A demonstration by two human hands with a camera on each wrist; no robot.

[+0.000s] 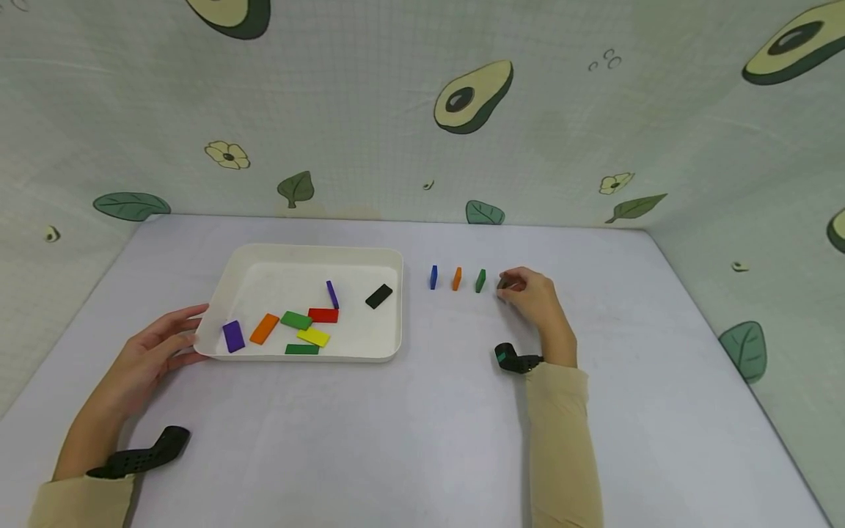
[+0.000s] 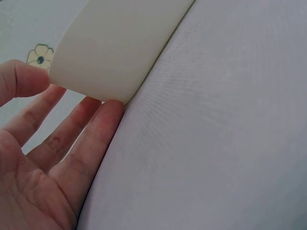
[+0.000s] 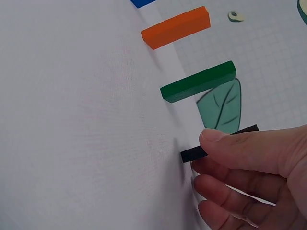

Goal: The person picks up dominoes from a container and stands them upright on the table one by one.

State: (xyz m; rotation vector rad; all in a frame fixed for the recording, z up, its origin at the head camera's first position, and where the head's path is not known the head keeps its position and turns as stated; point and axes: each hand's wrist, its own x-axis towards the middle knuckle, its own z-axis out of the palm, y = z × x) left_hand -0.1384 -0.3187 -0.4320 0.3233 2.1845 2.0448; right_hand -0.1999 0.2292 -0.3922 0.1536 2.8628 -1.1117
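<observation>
Pinching a black block (image 3: pixel 193 154) in the right hand (image 1: pixel 533 295), touching a white tray (image 1: pixel 284 275) with the outstretched left hand (image 1: pixel 155 348).
Showing loose blocks (image 1: pixel 323 315) in the tray, well left of the pinch, only from the head; baring both block ends beyond the grip from the right wrist.

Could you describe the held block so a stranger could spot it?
Start at the white tray, then look right past the standing blue block, orange block and green block. Just beyond, the right hand pinches a black block, the only one of the four that is black or held.
</observation>
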